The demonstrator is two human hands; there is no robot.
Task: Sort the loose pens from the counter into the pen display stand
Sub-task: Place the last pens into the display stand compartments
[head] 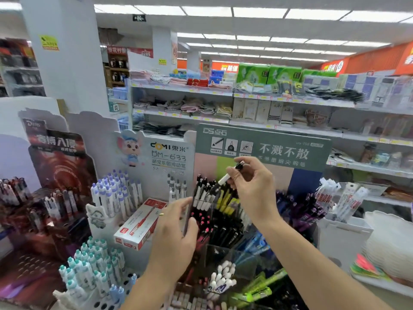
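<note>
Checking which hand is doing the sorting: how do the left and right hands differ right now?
The right hand is raised and pinches a white pen with a black cap above the stand; the left hand sits lower, gripping the clear side of the pen display stand. The left hand wears a ring; none shows on the right. Both reach toward the same stand.

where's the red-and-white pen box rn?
Head view, left of centre: the red-and-white pen box lies tilted on the white display stand, just left of the left hand, below the purple-capped pens.
</note>
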